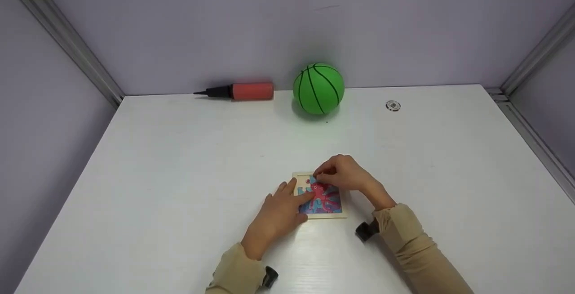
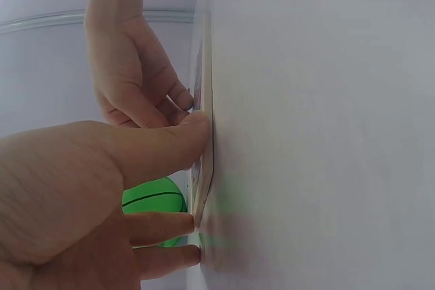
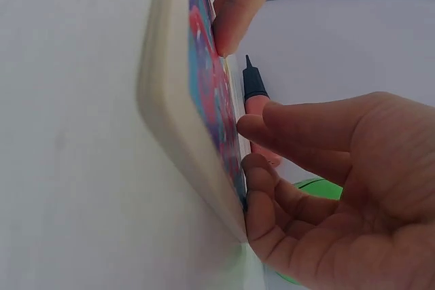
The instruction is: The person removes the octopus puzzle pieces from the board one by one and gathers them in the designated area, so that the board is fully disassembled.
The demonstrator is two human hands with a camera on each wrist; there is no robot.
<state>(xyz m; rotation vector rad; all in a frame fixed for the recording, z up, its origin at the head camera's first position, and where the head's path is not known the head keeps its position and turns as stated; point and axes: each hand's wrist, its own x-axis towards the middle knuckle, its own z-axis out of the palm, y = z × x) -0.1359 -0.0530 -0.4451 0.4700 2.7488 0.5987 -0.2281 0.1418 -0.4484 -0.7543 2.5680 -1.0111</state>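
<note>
A small jigsaw puzzle [image 1: 324,200] with a pink octopus on blue lies in a pale wooden tray [image 1: 330,216] on the white table. Bare wood shows at its upper left. My left hand [image 1: 279,211] steadies it from the left, index finger laid across the picture, thumb by the near edge. In the left wrist view, the other straight fingers [image 2: 163,227] meet the tray's side. My right hand [image 1: 346,173] reaches over the top edge, thumb and curled fingers pinching at a blue puzzle piece [image 1: 313,180], largely hidden by the fingertips.
A green ball [image 1: 319,89] with black lines sits at the back of the table by the wall. Left of it lies a red hand pump [image 1: 252,91] with a black nozzle. A round patterned chip [image 1: 393,105] lies at the back right.
</note>
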